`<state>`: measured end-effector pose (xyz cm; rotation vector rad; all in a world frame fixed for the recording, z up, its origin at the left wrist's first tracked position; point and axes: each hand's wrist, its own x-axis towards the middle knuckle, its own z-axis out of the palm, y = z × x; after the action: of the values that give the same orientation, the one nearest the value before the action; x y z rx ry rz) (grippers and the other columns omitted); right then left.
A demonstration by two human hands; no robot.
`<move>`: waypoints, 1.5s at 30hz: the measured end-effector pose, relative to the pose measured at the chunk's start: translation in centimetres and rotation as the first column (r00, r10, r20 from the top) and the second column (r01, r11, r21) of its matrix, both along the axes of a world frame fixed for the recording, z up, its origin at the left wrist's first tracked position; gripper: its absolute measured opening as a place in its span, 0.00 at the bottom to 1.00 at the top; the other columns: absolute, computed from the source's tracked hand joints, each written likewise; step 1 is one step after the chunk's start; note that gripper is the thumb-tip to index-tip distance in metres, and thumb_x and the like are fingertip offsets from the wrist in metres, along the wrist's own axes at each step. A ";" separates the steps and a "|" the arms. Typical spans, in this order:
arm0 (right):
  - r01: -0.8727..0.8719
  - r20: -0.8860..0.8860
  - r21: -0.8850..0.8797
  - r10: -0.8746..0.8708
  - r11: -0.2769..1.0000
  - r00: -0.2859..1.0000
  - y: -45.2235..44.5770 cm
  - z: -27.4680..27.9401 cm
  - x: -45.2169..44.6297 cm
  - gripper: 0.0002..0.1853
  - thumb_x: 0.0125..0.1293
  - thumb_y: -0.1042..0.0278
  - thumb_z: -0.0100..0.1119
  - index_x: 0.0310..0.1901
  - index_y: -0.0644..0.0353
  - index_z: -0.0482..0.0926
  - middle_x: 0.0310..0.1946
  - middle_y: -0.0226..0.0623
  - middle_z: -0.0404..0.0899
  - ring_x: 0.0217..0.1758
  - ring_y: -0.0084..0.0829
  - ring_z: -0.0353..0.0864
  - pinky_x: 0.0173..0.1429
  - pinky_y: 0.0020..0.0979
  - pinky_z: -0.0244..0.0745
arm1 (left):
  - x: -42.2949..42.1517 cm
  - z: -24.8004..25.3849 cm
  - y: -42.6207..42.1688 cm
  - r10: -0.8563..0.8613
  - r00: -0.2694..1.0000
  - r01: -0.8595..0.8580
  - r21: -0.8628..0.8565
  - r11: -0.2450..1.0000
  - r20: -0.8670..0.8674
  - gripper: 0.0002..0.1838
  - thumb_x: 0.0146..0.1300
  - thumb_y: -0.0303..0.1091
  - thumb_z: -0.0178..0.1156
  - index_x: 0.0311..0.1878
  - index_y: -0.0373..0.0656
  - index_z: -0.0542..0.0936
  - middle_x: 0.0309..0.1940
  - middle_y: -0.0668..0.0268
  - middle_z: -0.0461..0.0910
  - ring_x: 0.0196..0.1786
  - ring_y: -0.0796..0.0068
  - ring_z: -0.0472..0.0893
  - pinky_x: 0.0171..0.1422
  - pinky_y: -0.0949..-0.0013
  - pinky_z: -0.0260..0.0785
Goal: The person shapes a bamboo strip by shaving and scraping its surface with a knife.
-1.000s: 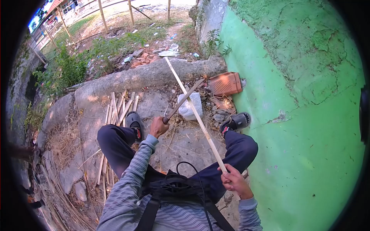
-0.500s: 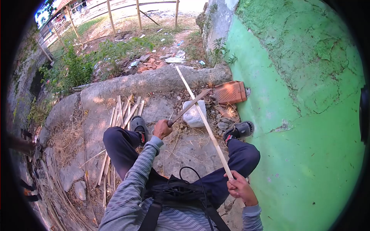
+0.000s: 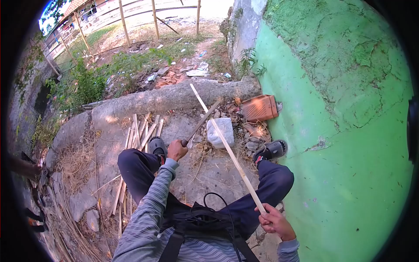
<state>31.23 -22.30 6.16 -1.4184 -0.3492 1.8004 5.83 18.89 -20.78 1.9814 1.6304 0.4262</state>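
My left hand (image 3: 176, 150) is wrapped around the handle of a machete (image 3: 201, 122). The long dark blade slants up and to the right, its tip close to a pale wooden strip (image 3: 238, 163). The strip's near end is gripped by my right hand (image 3: 277, 222), by my right knee. From there it runs forward past a white block (image 3: 220, 132) on the ground between my feet. Whether blade and strip touch is hard to tell. Beside my left foot lies a pile of similar strips (image 3: 142, 131).
A green wall (image 3: 340, 183) rises close on my right. An orange hollow brick (image 3: 259, 108) rests against it. A low concrete ledge (image 3: 144, 98) crosses in front, with plants and rubble beyond. Dry straw and stone pieces lie on the left.
The machete has drawn back to the left and lower, away from across the strip. The strip's far end has shifted left and slightly down. Both hands keep their holds.
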 end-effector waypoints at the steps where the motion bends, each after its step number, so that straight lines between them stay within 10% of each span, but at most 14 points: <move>1: -0.001 -0.002 -0.005 0.001 1.000 1.000 -0.9 1.0 0.1 0.16 0.81 0.65 0.47 0.65 0.58 0.68 0.26 0.24 0.58 0.17 0.12 0.52 0.20 0.19 0.47 | -0.4 -0.4 0.3 0.001 1.000 -0.001 -0.005 1.000 -0.002 0.16 0.55 0.37 0.62 0.42 0.39 0.89 0.35 0.41 0.86 0.42 0.37 0.86 0.54 0.44 0.79; 5: 0.022 0.001 -0.077 -0.022 0.997 1.000 -3.2 2.1 0.2 0.18 0.80 0.67 0.45 0.67 0.60 0.68 0.25 0.24 0.57 0.17 0.13 0.53 0.21 0.19 0.47 | -1.4 -3.1 1.0 0.104 0.993 -0.103 -0.016 0.995 0.057 0.16 0.54 0.37 0.62 0.38 0.32 0.87 0.32 0.39 0.86 0.38 0.44 0.89 0.47 0.48 0.80; 7: 0.085 -0.024 -0.027 -0.085 0.996 0.996 -2.7 1.5 -0.1 0.17 0.81 0.67 0.45 0.66 0.59 0.68 0.25 0.24 0.58 0.16 0.14 0.53 0.21 0.19 0.47 | -1.3 -3.5 0.5 0.263 0.930 -0.169 -0.337 0.926 0.256 0.15 0.53 0.37 0.65 0.30 0.30 0.84 0.26 0.48 0.85 0.29 0.58 0.88 0.36 0.56 0.79; 11: 0.139 0.049 0.121 -0.145 0.983 0.988 1.0 -1.7 -2.0 0.15 0.82 0.66 0.44 0.65 0.57 0.69 0.26 0.24 0.61 0.18 0.13 0.56 0.21 0.18 0.51 | 0.6 -0.8 -2.1 0.289 0.691 0.114 -0.495 0.861 0.662 0.12 0.60 0.34 0.65 0.26 0.36 0.77 0.22 0.63 0.81 0.20 0.73 0.80 0.27 0.67 0.72; 17: 0.279 -0.183 0.253 -0.237 0.926 0.954 12.4 -11.5 -2.4 0.15 0.84 0.66 0.44 0.65 0.58 0.69 0.28 0.25 0.64 0.19 0.13 0.59 0.22 0.17 0.55 | 1.1 4.5 -5.6 0.084 0.490 0.556 -0.385 0.737 0.868 0.07 0.72 0.29 0.55 0.40 0.33 0.77 0.46 0.48 0.87 0.52 0.57 0.89 0.56 0.62 0.83; 20: 0.289 -0.237 0.240 -0.232 0.927 0.943 16.9 -17.0 -3.5 0.15 0.83 0.67 0.45 0.66 0.59 0.69 0.29 0.25 0.64 0.21 0.15 0.62 0.25 0.18 0.58 | 1.0 4.9 -7.7 0.082 0.366 0.704 -0.334 0.627 0.927 0.12 0.74 0.32 0.54 0.53 0.32 0.74 0.68 0.46 0.77 0.72 0.53 0.77 0.72 0.53 0.73; 23: 0.263 -0.309 0.222 -0.188 0.939 0.932 18.5 -21.3 -4.1 0.16 0.82 0.66 0.48 0.66 0.59 0.70 0.31 0.28 0.69 0.26 0.19 0.68 0.30 0.21 0.65 | 1.8 3.3 -8.9 0.304 0.381 0.678 -0.488 0.550 0.873 0.26 0.74 0.40 0.61 0.66 0.32 0.74 0.69 0.52 0.76 0.71 0.54 0.77 0.70 0.51 0.75; 30: 0.029 -0.045 0.148 -0.023 0.989 0.999 18.4 -21.1 -6.1 0.23 0.81 0.63 0.53 0.73 0.56 0.71 0.53 0.33 0.82 0.50 0.26 0.82 0.56 0.31 0.78 | 2.5 1.4 -10.0 0.456 0.414 0.663 -0.605 0.441 0.788 0.21 0.73 0.36 0.61 0.63 0.36 0.74 0.63 0.56 0.80 0.61 0.64 0.82 0.62 0.60 0.78; 39: -0.097 0.400 0.267 -0.019 0.959 0.916 19.6 -27.9 -5.0 0.18 0.77 0.62 0.57 0.62 0.62 0.82 0.50 0.37 0.87 0.52 0.28 0.87 0.56 0.31 0.79 | 3.8 0.0 -10.0 0.551 0.346 0.751 -0.576 0.323 0.760 0.21 0.67 0.33 0.53 0.60 0.33 0.77 0.70 0.56 0.75 0.66 0.65 0.78 0.73 0.55 0.68; 41: -0.264 0.765 0.089 0.104 0.960 0.636 20.0 -23.7 -5.7 0.19 0.75 0.61 0.60 0.58 0.67 0.82 0.51 0.43 0.87 0.48 0.30 0.88 0.50 0.32 0.82 | 3.9 0.9 -10.1 0.564 0.366 0.730 -0.605 0.320 0.740 0.18 0.68 0.34 0.54 0.58 0.35 0.78 0.67 0.57 0.77 0.66 0.64 0.78 0.73 0.55 0.68; 45: -0.188 0.782 0.156 -0.005 0.970 0.623 19.9 -24.8 -6.2 0.19 0.72 0.60 0.65 0.55 0.69 0.80 0.48 0.46 0.87 0.42 0.30 0.88 0.45 0.33 0.82 | 4.2 0.8 -10.1 0.571 0.391 0.681 -0.644 0.348 0.722 0.14 0.70 0.35 0.58 0.54 0.40 0.78 0.60 0.60 0.80 0.65 0.65 0.78 0.72 0.57 0.70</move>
<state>25.06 -2.39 -18.61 -1.9833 -1.0601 1.0479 9.99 8.84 -19.94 0.4846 0.5720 0.2966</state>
